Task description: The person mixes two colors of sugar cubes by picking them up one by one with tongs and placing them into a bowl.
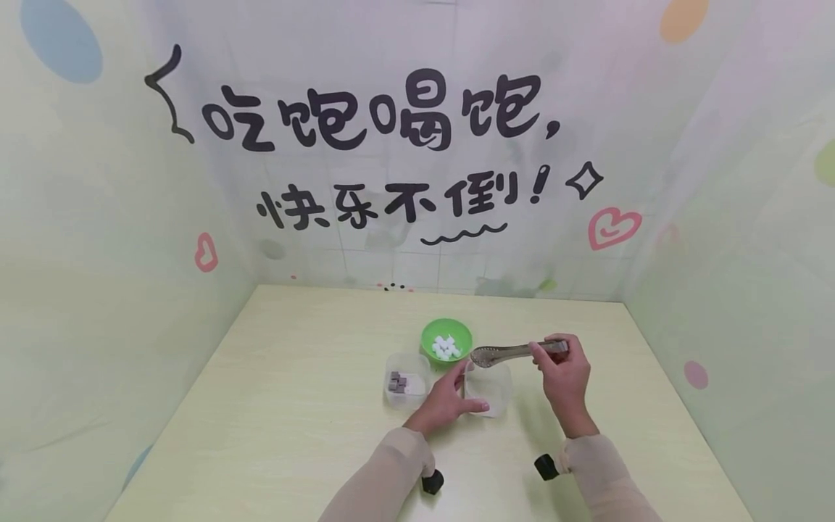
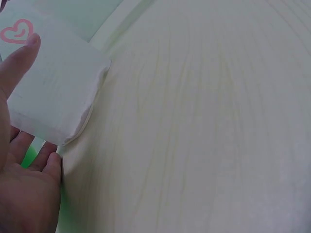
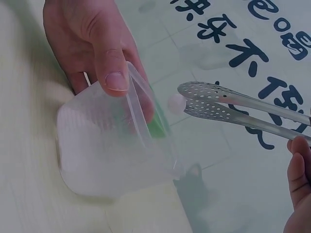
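My left hand (image 1: 446,400) grips the left side of a translucent plastic container (image 1: 497,391), thumb on the near side and fingers behind. In the right wrist view its thumb lies on the container's rim (image 3: 137,114). My right hand (image 1: 566,373) holds metal tongs (image 1: 518,352) with perforated ends, pointing left above the container's far edge. By the tong tips in the right wrist view is a pale round spot (image 3: 176,104); I cannot tell whether it is held. Beyond the container, a green bowl (image 1: 447,325) contains several small white pieces (image 1: 446,348).
Left of my left hand stands another translucent container (image 1: 420,364) with several grey-brown cubes (image 1: 397,382) inside. All of these rest on a pale wood table (image 1: 313,406). Printed fabric walls (image 1: 404,268) enclose its back and sides.
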The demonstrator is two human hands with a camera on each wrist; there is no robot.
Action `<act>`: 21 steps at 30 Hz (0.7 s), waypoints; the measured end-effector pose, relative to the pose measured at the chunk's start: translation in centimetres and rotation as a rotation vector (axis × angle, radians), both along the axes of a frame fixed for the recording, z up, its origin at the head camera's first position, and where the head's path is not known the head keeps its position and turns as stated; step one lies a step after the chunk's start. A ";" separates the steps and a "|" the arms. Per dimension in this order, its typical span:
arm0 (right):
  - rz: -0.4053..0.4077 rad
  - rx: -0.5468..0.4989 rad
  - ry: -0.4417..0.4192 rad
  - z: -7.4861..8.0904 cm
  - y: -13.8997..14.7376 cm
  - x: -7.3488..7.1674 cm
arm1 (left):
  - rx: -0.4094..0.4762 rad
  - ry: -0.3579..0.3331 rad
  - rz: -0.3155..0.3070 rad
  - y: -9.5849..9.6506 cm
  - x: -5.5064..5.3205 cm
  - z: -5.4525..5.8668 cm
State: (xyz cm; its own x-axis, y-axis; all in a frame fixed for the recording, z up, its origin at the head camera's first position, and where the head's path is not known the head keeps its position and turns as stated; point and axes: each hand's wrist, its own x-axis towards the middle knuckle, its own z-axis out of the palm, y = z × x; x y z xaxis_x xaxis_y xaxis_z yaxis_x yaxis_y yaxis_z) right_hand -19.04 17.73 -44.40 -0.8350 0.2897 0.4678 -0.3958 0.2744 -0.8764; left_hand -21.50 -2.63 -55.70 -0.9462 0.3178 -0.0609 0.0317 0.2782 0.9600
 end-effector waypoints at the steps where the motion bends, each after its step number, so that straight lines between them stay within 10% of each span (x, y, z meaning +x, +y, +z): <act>1: -0.001 -0.008 0.004 0.0 -0.1 0.0 | 0.000 -0.001 0.000 0.0 0.0 0.0; 21: 0.010 -0.139 0.035 -0.7 -1.1 -1.1 | 0.001 -0.002 0.002 -0.1 0.0 0.0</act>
State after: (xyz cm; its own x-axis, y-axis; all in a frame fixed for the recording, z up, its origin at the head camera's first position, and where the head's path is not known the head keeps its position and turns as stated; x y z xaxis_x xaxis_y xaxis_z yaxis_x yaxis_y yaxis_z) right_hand -20.19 16.67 -45.09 -0.8220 0.3456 0.4526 -0.4290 0.1469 -0.8913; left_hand -21.47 -2.73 -55.66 -0.9467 0.3159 -0.0625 0.0290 0.2771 0.9604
